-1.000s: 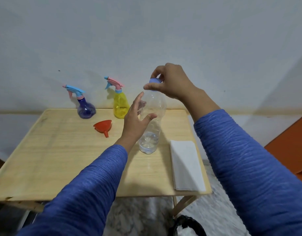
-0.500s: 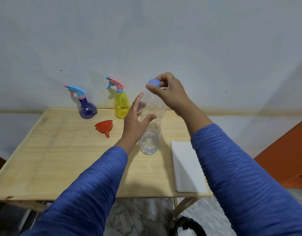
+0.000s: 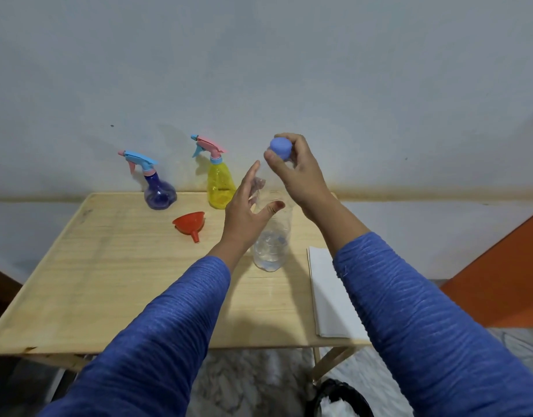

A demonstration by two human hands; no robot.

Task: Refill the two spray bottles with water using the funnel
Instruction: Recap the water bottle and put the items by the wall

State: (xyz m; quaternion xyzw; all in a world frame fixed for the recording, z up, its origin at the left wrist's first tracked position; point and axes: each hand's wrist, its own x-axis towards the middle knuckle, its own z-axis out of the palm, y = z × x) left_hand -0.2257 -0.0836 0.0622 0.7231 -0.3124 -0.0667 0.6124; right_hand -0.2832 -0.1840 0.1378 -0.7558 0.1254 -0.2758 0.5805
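A clear plastic bottle [image 3: 272, 245] with a little water in it stands on the wooden table [image 3: 108, 281]. My right hand [image 3: 301, 176] pinches its blue cap [image 3: 280, 149], held just above the bottle's neck and tilted. My left hand [image 3: 247, 212] has straight fingers beside the bottle's upper part, with its thumb tip against the front. The blue spray bottle [image 3: 160, 194] and the yellow spray bottle [image 3: 220, 188] stand at the table's back edge, both with trigger heads on. A red funnel [image 3: 188, 222] lies on its side in front of them.
A folded white cloth [image 3: 328, 296] lies along the table's right edge. A black bin [image 3: 337, 398] sits on the floor below the table's front right corner. An orange surface [image 3: 499, 272] is at the right. A wall runs right behind the table.
My right hand has taken the blue cap from the top of the bottle, lifted it slightly and tilted it. My left hand has stayed beside the bottle.
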